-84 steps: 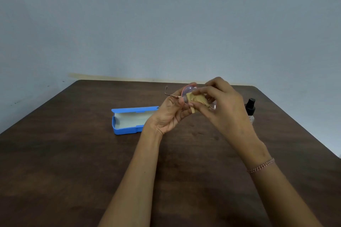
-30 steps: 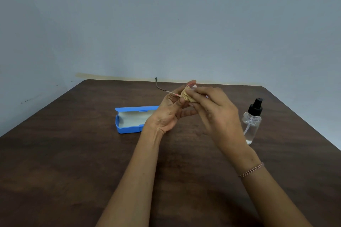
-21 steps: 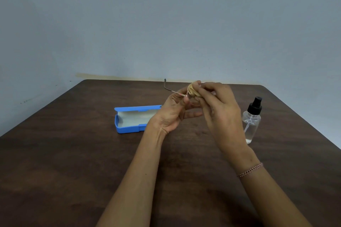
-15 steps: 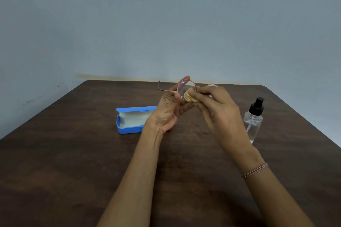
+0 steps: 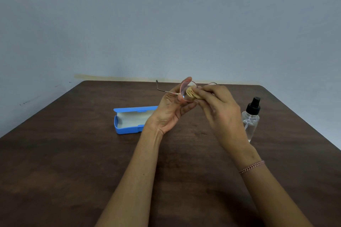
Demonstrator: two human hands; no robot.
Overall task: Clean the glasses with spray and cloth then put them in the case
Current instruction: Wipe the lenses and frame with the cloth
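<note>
While left hand (image 5: 169, 110) pinches glasses (image 5: 184, 87), right hand (image 5: 219, 114) pinching cloth (image 5: 191, 94) on lens (image 5: 184, 96), other lens (image 5: 212, 83) mostly hidden.

A dark wooden table (image 5: 55, 171) meets a plain grey-blue wall (image 5: 166, 24).

A dark brown wooden table (image 5: 73, 171) fills the lower half of the frame, its grain showing in darker streaks and its two far corners rounded; the far edge runs across the middle of the picture. Left of centre a blue case (image 5: 127, 130) lies open on the tabletop, its lid folded back toward the far edge and its pale lining facing up; the right end is hidden from view. Right of centre a clear spray bottle (image 5: 250, 125) with a black pump top stands upright on the wood, well apart from the case; its left side is partly hidden.
</note>
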